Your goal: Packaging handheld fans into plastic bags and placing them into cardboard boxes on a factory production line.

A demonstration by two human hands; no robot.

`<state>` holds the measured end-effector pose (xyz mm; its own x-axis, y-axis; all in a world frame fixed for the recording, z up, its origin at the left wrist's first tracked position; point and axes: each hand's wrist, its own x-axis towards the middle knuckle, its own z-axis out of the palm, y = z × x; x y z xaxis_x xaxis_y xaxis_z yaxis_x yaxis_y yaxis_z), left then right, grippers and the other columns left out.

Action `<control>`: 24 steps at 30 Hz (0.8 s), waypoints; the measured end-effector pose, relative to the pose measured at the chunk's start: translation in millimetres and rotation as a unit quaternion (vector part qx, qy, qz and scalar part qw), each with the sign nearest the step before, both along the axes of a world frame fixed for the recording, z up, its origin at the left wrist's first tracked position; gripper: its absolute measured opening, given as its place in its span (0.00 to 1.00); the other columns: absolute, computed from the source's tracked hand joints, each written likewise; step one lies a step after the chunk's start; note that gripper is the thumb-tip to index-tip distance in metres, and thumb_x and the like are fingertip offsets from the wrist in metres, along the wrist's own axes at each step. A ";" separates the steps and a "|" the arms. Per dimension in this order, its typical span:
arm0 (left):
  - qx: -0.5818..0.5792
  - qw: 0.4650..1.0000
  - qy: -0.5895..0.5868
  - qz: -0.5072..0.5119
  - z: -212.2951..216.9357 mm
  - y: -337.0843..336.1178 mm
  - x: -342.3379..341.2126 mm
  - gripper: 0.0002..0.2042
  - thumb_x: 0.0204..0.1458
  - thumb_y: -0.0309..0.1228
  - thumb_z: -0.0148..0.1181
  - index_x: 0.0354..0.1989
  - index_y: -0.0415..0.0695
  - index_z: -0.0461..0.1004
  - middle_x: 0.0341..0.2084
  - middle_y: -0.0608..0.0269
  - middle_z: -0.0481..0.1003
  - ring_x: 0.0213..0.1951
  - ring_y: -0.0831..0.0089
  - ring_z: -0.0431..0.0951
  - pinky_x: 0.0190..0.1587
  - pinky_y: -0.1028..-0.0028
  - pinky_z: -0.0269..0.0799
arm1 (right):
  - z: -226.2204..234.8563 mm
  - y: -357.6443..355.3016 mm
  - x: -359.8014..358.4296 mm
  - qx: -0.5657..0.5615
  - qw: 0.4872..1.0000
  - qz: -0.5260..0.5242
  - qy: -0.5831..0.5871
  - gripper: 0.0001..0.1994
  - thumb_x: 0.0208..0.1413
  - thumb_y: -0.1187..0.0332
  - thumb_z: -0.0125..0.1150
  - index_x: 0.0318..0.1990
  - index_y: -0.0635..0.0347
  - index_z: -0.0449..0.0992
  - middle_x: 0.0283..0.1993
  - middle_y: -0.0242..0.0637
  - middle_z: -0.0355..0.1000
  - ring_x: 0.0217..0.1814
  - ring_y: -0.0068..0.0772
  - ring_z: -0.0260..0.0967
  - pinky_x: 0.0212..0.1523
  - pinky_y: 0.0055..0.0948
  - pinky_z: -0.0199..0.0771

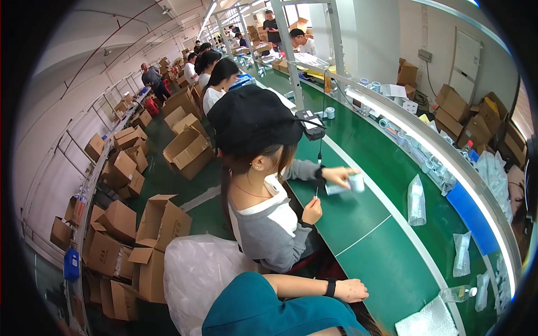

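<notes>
My left hand (351, 290), below a black wristband, rests at the near edge of the green work surface (386, 252). Its fingers lie loosely out and nothing shows in them. My right hand is out of sight. Beside me on the left, a co-worker in a black cap (255, 117) has one hand (337, 176) at a pale blue-and-white cylindrical container (356, 182), blurred by motion. That person's other hand (312, 211) pinches a thin, light stick-like piece. Closest to my hand lies a sheet of bubble wrap (428, 320), with a clear bottle (457, 294) beyond it.
Bubble-wrapped items (416, 201) lie along the green belt, near a blue bin (473, 215). A lit rail (426, 140) runs above it. A handheld device (310, 124) hangs over the line. Open cartons (162, 221) and a large white plastic bag (196, 274) crowd the floor at left.
</notes>
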<state>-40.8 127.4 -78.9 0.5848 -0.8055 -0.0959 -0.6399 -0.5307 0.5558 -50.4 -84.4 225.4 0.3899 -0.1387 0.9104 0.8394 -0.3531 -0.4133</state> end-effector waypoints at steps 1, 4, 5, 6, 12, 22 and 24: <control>-0.025 1.000 -0.017 0.006 -6.3 0.7 -1.2 0.07 0.50 0.33 0.51 0.32 0.44 0.69 0.26 0.59 0.71 0.33 0.61 0.73 0.35 0.63 0.66 | -0.4 1.0 1.4 -0.001 1.000 -0.003 0.002 0.22 0.56 0.64 0.53 0.57 0.59 0.58 0.51 0.41 0.65 0.45 0.39 0.67 0.54 0.35 0.63; -0.049 0.998 -0.031 0.015 -15.2 2.9 -7.9 0.07 0.49 0.33 0.52 0.31 0.44 0.70 0.24 0.58 0.71 0.31 0.60 0.73 0.34 0.62 0.66 | -2.4 5.9 2.3 -0.004 1.000 -0.002 0.008 0.22 0.56 0.64 0.52 0.56 0.59 0.58 0.51 0.41 0.65 0.45 0.39 0.67 0.54 0.35 0.63; -0.045 0.998 -0.030 0.015 -14.9 3.6 -9.3 0.07 0.49 0.33 0.52 0.31 0.44 0.70 0.25 0.58 0.71 0.31 0.60 0.73 0.34 0.62 0.66 | -2.6 7.7 2.0 -0.005 1.000 -0.005 0.008 0.22 0.56 0.64 0.52 0.56 0.59 0.58 0.50 0.41 0.65 0.45 0.39 0.67 0.54 0.35 0.63; -0.047 0.998 -0.027 0.014 -14.8 3.4 -10.6 0.07 0.49 0.33 0.52 0.31 0.44 0.70 0.25 0.58 0.71 0.31 0.60 0.73 0.34 0.62 0.66 | -3.0 9.5 2.1 -0.006 1.000 -0.005 0.010 0.22 0.56 0.64 0.52 0.56 0.59 0.58 0.50 0.41 0.66 0.45 0.39 0.67 0.54 0.35 0.63; -0.064 0.997 -0.033 0.016 -18.0 3.4 -8.4 0.07 0.49 0.33 0.52 0.31 0.44 0.70 0.24 0.58 0.71 0.31 0.59 0.73 0.33 0.62 0.66 | -9.0 20.0 8.0 -0.009 1.000 -0.009 0.022 0.22 0.56 0.64 0.52 0.56 0.60 0.59 0.50 0.42 0.66 0.45 0.39 0.67 0.53 0.35 0.64; -0.030 0.998 -0.050 -0.012 -11.0 -3.9 0.6 0.08 0.45 0.34 0.53 0.27 0.42 0.70 0.23 0.56 0.72 0.29 0.58 0.74 0.31 0.62 0.68 | -6.7 36.3 25.5 -0.013 0.999 -0.018 0.034 0.21 0.56 0.65 0.51 0.55 0.61 0.59 0.49 0.43 0.66 0.45 0.40 0.68 0.53 0.35 0.64; -0.031 0.998 -0.050 -0.033 -20.2 -13.0 -2.4 0.08 0.45 0.35 0.52 0.26 0.42 0.69 0.21 0.54 0.72 0.28 0.56 0.74 0.32 0.62 0.69 | -11.4 36.1 23.3 -0.017 0.998 -0.031 0.044 0.21 0.56 0.65 0.51 0.55 0.62 0.60 0.49 0.43 0.66 0.45 0.40 0.68 0.53 0.35 0.64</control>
<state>-43.2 114.4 -99.1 0.5344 -0.8452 0.0114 -0.7264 -0.4524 0.5174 -27.2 -48.4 214.0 0.4599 -0.1346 0.8777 0.7761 -0.4193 -0.4710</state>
